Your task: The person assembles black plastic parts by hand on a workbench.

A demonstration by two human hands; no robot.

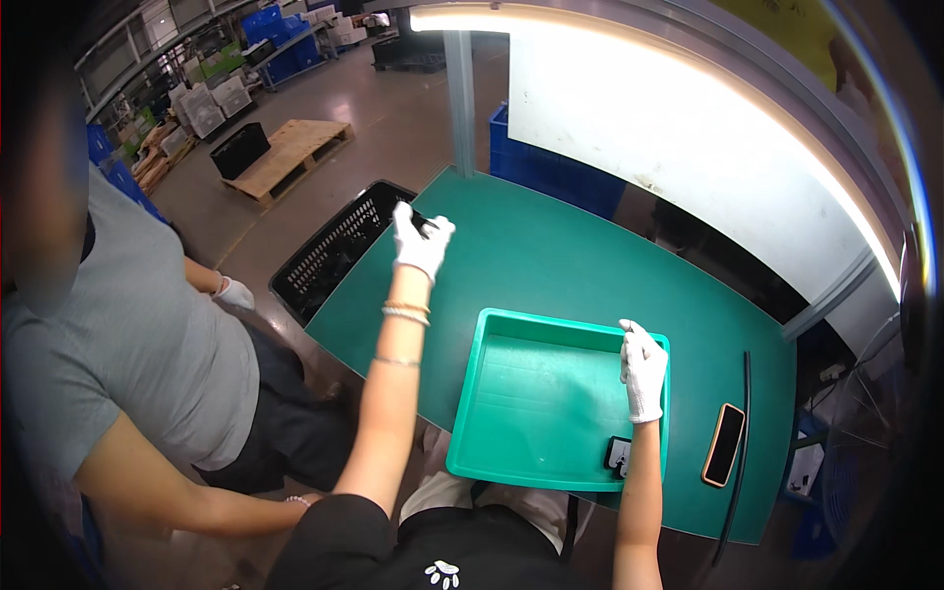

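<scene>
My left hand (421, 244), in a white glove, reaches over the far left edge of the green table. Its thumb and fingers are curled round a small black part (425, 227), mostly covered by the glove. My right hand (644, 372), also gloved, is over the right side of a green plastic tray (478, 393), fingers bent together; whatever they may hold is hidden. Inside the tray's near right corner, beside my right forearm, lies a small black part with a light face (617, 453).
A black slotted crate (329, 246) with dark contents stands against the table's left edge. A phone (724, 444) and a black tube (744, 433) lie on the right of the table (551, 246). At left stands a co-worker (167, 324). A lit white panel (688, 147) rises behind.
</scene>
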